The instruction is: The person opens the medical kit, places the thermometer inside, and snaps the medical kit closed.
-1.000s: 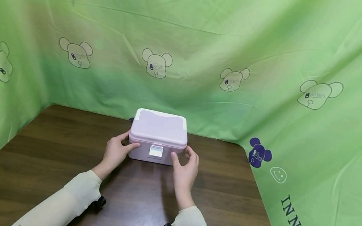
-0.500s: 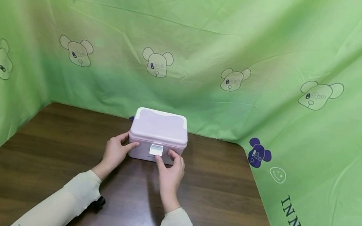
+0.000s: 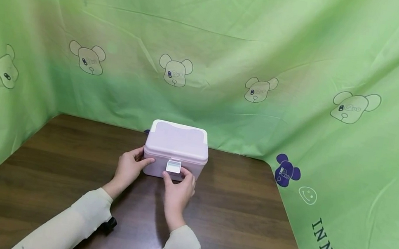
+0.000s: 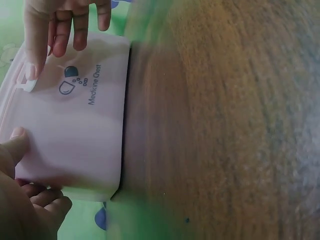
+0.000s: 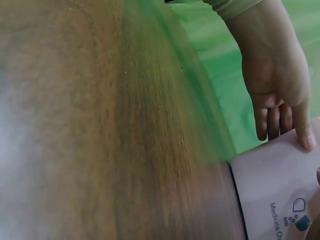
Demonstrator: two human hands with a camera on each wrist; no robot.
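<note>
A pale lilac medicine chest (image 3: 179,140) with a closed lid stands at the back of the table. Its white front latch (image 3: 173,166) is tilted outward. My left hand (image 3: 128,169) grips the chest's left front corner, thumb on the front wall and fingers round the side. At the latch, my right hand (image 3: 179,190) has its thumb and index finger on either side, pinching it. In the left wrist view the right thumb touches the latch (image 4: 30,85), while the other fingers hang loosely before the printed front (image 4: 82,115). The chest's back is hidden.
The brown wooden table (image 3: 241,212) extends in front of the chest and to both sides. A green cloth (image 3: 209,109) printed with bear heads hangs right behind the chest and along the left and right table edges.
My right hand has moved left from the chest's right front corner to the latch. The left hand keeps its grip on the left corner, and the chest stays in place.
</note>
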